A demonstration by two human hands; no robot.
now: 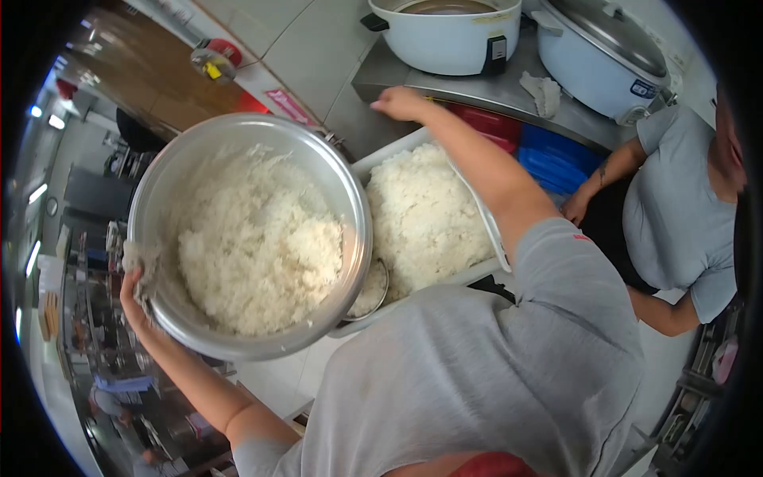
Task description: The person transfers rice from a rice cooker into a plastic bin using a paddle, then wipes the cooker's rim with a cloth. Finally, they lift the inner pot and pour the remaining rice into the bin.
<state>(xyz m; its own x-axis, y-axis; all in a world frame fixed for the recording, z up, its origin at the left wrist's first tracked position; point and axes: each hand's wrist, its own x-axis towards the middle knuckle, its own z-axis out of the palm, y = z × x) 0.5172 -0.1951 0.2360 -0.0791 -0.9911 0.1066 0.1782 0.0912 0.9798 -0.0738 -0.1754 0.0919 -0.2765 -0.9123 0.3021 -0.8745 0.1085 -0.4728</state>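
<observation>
A large metal bowl (238, 345) full of cooked rice is tilted on the left. My left hand (133, 288) grips its left rim through a grey cloth (145, 266). Beside the bowl, a white rectangular container (494, 242) holds a heap of white rice (425, 215). A small round metal dish or strainer (386, 288) with rice on it lies at the container's near left corner, partly under the bowl's edge. My right hand (400, 104) is above the container's far edge, fingers drawn together, with no object visible in them.
A steel counter (445, 86) at the back bears an open white rice cooker (449, 40), a lidded cooker (596, 67) and a crumpled cloth (542, 94). Red (485, 126) and blue (556, 163) bins sit below. Another person (675, 191) in grey stands close at the right.
</observation>
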